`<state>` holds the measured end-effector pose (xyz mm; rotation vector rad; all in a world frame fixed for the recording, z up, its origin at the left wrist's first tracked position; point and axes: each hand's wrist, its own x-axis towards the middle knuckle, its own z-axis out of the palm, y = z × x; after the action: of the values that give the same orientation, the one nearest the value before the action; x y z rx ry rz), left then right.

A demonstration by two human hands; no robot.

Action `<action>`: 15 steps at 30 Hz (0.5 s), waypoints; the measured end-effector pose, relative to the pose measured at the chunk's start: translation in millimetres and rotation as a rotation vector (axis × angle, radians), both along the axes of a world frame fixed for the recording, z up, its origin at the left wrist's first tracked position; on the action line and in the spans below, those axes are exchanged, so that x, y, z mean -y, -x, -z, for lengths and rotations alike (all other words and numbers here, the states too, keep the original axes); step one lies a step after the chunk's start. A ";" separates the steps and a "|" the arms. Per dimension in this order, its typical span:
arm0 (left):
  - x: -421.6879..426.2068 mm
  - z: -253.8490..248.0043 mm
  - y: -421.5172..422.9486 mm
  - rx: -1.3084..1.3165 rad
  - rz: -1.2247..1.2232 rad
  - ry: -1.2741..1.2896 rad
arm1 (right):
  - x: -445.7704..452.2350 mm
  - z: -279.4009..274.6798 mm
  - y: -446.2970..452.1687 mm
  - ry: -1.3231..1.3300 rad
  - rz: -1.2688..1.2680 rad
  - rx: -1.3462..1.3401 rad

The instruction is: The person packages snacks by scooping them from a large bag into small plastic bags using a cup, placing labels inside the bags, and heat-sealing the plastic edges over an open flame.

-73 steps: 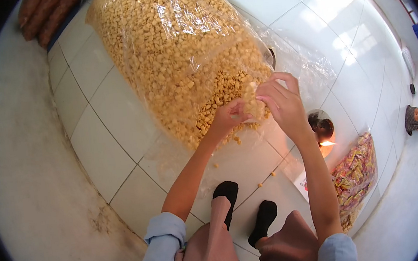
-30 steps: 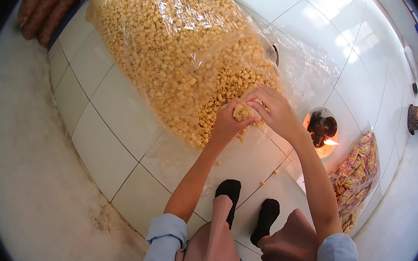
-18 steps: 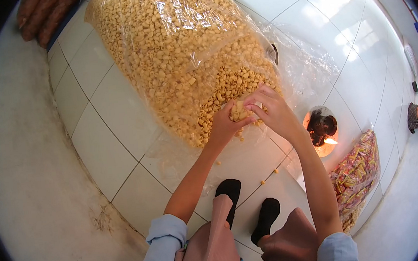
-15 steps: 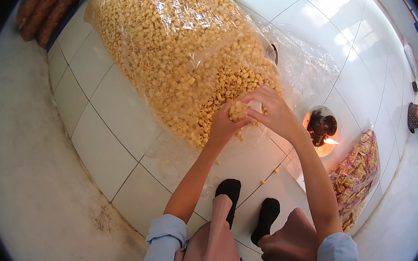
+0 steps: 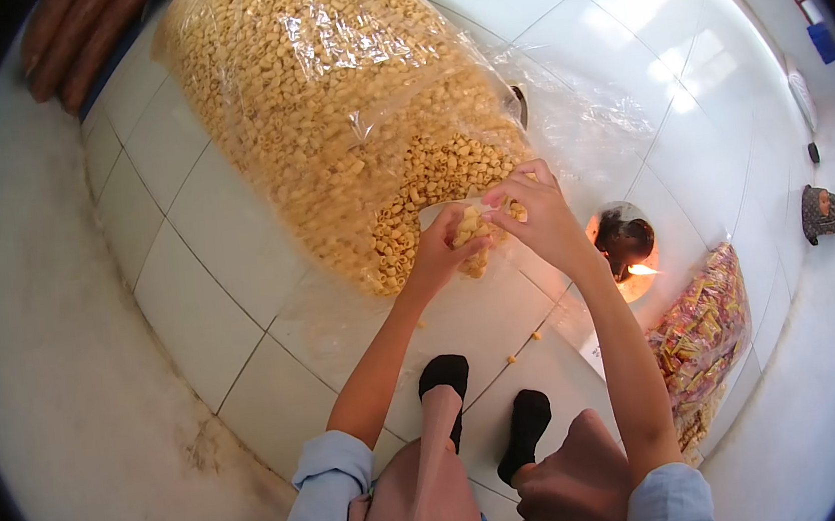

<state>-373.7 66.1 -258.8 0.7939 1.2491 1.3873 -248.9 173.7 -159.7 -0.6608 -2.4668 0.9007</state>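
A large clear plastic sack [image 5: 323, 119] full of yellow puffed snacks lies on the floor in front of me, its mouth open toward my hands. My left hand [image 5: 445, 252] is wrapped round a small clear bag of snacks [image 5: 474, 227] just at that opening. On the right side of the small bag, my right hand [image 5: 531, 211] pinches its top edge between thumb and fingers. A pale rim of something curved shows behind my left hand, mostly hidden.
An oil lamp with a live flame [image 5: 644, 269] burns on a round plate, close to my right forearm. Beside it lies a bag of colourful packets [image 5: 703, 328]. Brown sacks [image 5: 85, 41] sit at the upper left. My feet in black socks [image 5: 525, 431] are below.
The view has shifted, so the sack and lamp appear further left. Both hands remain on the small bag; my right fingers now pinch at its top rather than reaching over the snacks.
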 end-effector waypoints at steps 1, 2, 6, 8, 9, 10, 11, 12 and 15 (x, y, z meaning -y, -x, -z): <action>1.1 -4.4 -2.6 -0.130 -0.007 0.060 | -1.9 2.7 -3.6 -0.069 -0.017 0.032; 1.5 -7.7 -8.6 -0.131 -0.003 0.055 | -2.9 4.5 -6.3 -0.137 -0.036 0.063; 8.6 -19.0 -14.8 -0.291 -0.037 0.014 | 5.3 6.4 -6.9 0.020 -0.050 0.076; 17.2 -15.4 -9.5 -0.496 0.031 0.141 | 5.0 17.4 -5.6 0.257 0.008 -0.035; 22.9 -3.5 -6.7 -0.389 -0.036 0.107 | 2.2 31.9 -6.0 0.264 0.006 -0.041; 28.5 5.6 -3.0 -0.284 -0.102 0.072 | -2.8 53.7 -6.7 0.209 0.071 -0.022; 35.1 9.5 1.6 -0.292 -0.101 0.079 | -5.0 74.1 -5.3 0.155 0.136 -0.003; 41.9 12.8 6.6 -0.291 -0.164 0.090 | -0.6 92.3 -2.9 0.163 0.137 -0.010; 51.7 20.1 13.5 -0.308 -0.279 0.080 | 14.0 124.1 1.4 -0.185 0.114 0.115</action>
<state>-387.2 14.3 -278.8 0.8223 1.6966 1.4604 -250.3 159.7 -283.7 -0.7984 -2.5446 0.5977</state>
